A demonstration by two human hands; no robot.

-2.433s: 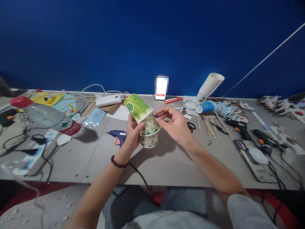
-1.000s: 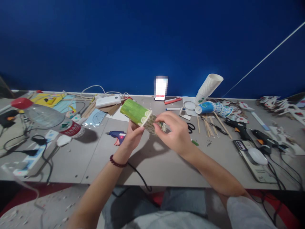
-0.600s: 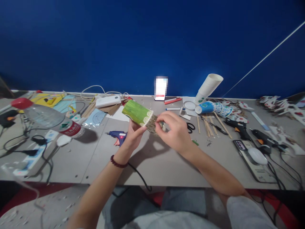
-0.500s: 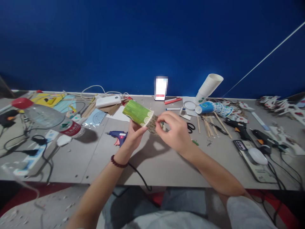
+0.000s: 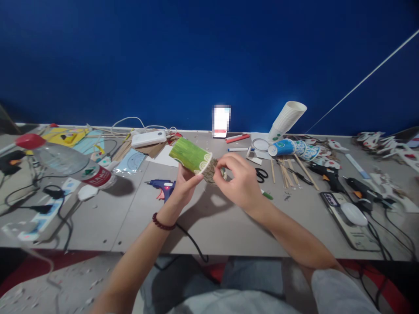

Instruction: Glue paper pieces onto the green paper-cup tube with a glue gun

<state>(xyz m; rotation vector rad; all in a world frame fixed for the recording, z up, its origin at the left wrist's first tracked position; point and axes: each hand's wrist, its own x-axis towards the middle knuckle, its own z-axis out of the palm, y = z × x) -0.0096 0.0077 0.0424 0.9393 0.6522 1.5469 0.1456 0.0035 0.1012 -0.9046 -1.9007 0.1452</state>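
Observation:
A green paper cup (image 5: 190, 156) with white scallops at its rim lies tilted in my left hand (image 5: 185, 187), fingers wrapped round its underside and thumb near the rim. Against that rim sits a brownish patterned piece (image 5: 211, 169), partly covered by my fingers. My right hand (image 5: 237, 181) is closed in a pinch against this piece; whatever lies between thumb and forefinger is too small to make out. Just left of my left wrist, a blue glue gun (image 5: 165, 186) with a small red light rests on the table.
To the left are a red-capped bottle (image 5: 81, 168) and a power strip (image 5: 54, 213). A phone (image 5: 221, 122) leans at the back wall. Rightward lie stacked white cups (image 5: 288, 120), blue cups (image 5: 284, 148), black scissors (image 5: 261, 175), wooden sticks (image 5: 286, 173) and another phone (image 5: 352, 224).
The green cup has shifted very slightly to the right and down. Both hands keep nearly the same pose, the right still pinching at the patterned piece.

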